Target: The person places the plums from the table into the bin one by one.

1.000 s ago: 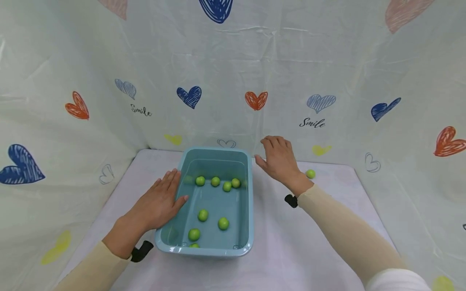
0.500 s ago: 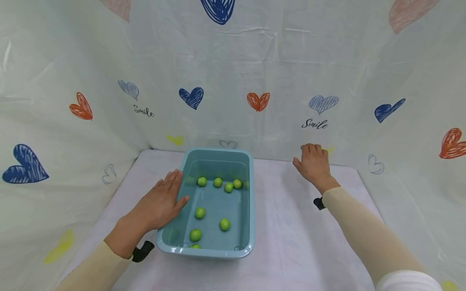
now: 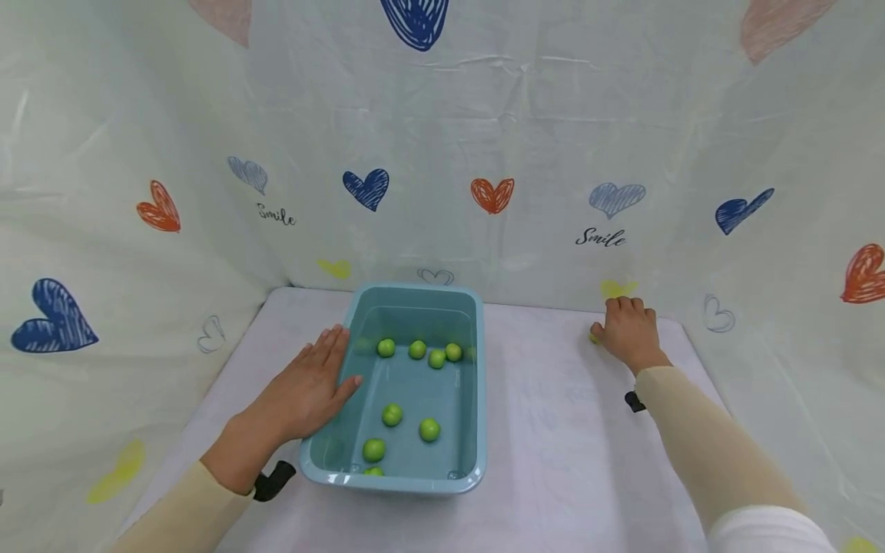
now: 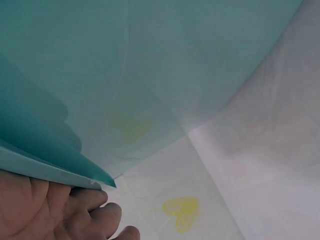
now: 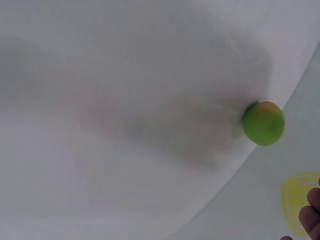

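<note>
My left hand (image 3: 304,388) rests on the left rim of a light blue plastic tub (image 3: 479,399), fingers extended and thumb over the inner side. In the left wrist view its fingertips (image 4: 107,215) show beside the tub's edge (image 4: 55,175). Several small round green fruits (image 3: 429,429) lie scattered in the tub. My right hand (image 3: 631,334) is above another small green fruit (image 3: 593,338), mostly hidden beneath it at the table's far right. The right wrist view shows this fruit (image 5: 264,124) with a reddish patch on the table, apart from the visible fingertips (image 5: 311,215).
A white cloth covers the table (image 3: 546,430). Behind and beside it hangs a pale sheet (image 3: 429,107) printed with hearts, close to the table's back edge. The tub stands left of the table's middle.
My right hand has moved from beside the tub to the right and then lower, over the lone fruit. One fruit in the tub has rolled slightly. My left hand stays on the rim.
</note>
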The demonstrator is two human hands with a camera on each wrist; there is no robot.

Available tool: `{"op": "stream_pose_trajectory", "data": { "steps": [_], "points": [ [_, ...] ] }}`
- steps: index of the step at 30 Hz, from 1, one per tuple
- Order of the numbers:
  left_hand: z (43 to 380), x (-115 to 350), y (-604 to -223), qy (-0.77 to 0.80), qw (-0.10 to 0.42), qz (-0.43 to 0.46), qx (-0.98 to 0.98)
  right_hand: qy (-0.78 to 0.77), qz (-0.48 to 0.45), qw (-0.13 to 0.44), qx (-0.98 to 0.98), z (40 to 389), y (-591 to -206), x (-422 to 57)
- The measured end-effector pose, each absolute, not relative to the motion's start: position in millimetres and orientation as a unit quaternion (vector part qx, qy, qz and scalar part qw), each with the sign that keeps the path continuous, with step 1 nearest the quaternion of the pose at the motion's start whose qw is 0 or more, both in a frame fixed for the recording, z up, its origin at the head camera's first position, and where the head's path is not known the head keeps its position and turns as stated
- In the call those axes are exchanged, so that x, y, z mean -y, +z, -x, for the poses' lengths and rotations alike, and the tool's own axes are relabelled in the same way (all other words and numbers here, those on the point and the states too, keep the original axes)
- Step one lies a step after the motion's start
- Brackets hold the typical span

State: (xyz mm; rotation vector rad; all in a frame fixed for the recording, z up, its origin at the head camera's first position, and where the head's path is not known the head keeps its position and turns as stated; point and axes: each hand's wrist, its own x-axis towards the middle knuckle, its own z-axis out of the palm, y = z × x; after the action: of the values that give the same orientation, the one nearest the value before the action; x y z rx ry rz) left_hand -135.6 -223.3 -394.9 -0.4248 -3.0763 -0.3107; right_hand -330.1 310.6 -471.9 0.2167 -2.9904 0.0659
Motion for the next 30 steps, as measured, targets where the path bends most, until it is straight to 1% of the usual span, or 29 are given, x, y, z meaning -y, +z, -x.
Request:
{"op": "stream_pose_trajectory", "data": {
  "steps": [12, 17, 22, 30],
  "points": [
    [135, 222, -395, -0.103, 0.011, 0.136, 0.985, 0.027, -0.069, 0.043, 0.996, 325, -504, -319],
    [135, 222, -396, -0.1, 0.013, 0.134, 0.986, 0.03, -0.073, 0.039, 0.996, 324, -515, -321],
    [135, 223, -396, -0.098, 0.016, 0.133, 0.986, 0.029, -0.08, 0.055, 0.995, 321, -522, -319],
    [135, 222, -397, -0.098, 0.021, 0.135, 0.986, 0.045, -0.076, 0.096, 0.991, 321, -535, -313]
  ]
}}
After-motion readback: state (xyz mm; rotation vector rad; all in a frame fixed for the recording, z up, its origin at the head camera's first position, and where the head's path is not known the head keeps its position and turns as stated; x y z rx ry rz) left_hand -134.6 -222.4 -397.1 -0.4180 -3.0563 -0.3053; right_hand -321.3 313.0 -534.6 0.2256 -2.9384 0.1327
